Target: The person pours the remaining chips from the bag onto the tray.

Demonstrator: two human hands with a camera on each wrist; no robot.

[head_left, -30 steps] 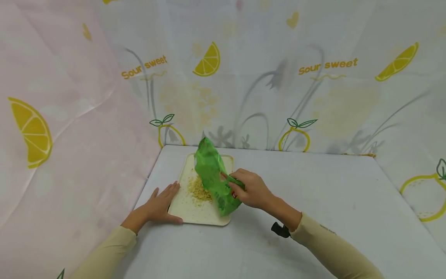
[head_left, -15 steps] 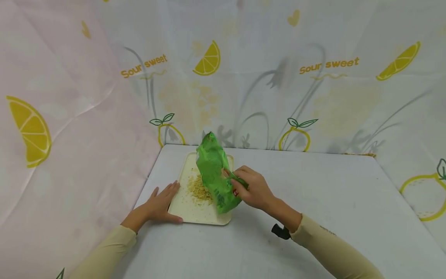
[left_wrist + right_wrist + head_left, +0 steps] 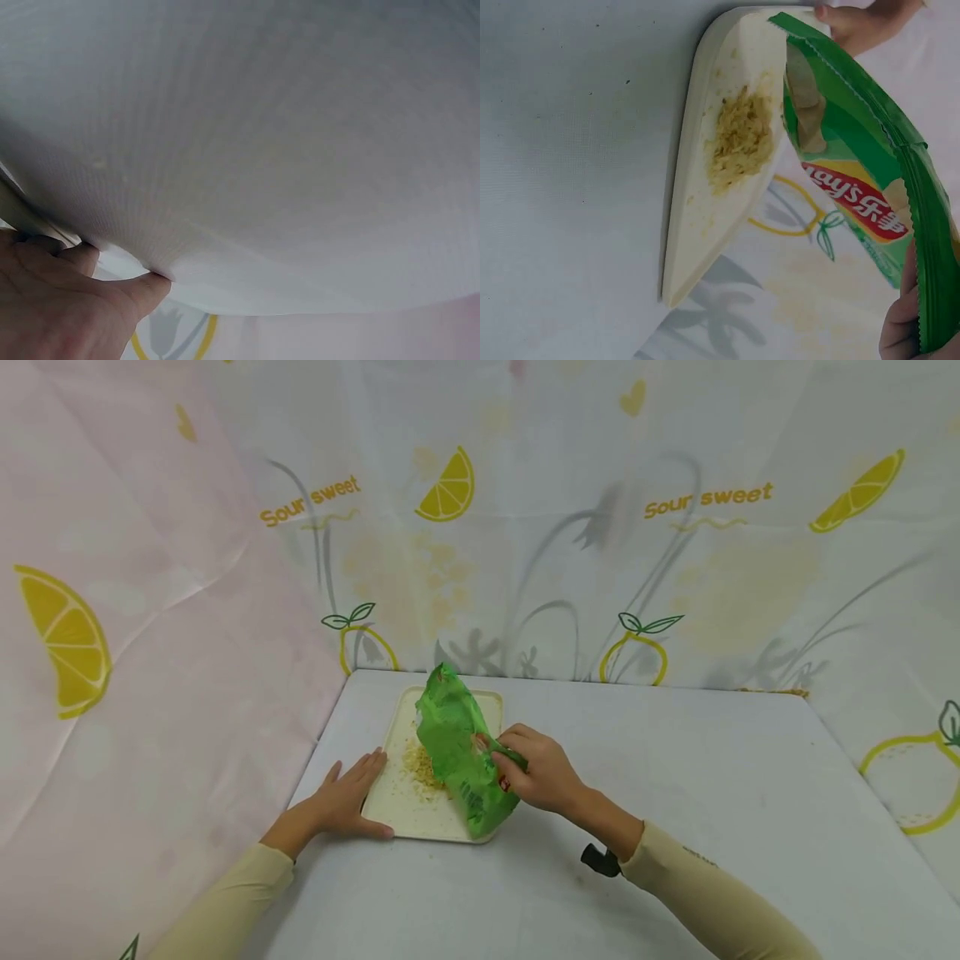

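Note:
My right hand pinches the sealed edge of a green Lay's potato chip bag. The bag hangs tilted over a cream rectangular tray, and its red and yellow logo faces the right wrist view. A loose pile of crushed chips lies near the tray's middle, partly hidden behind the bag in the head view. My left hand rests with fingers spread at the tray's left edge, thumb along the near left corner. In the left wrist view, that hand presses its fingertips on the white surface.
White cloth covers the table, with dark specks near the tray in the right wrist view. A lemon-printed cloth wall rises behind, and a pink one at the left. A black device sits under my right wrist.
My right hand lifts the bag slightly, then lowers it again toward the near left, so it covers more of the crushed chips. The left hand and the tray stay in place.

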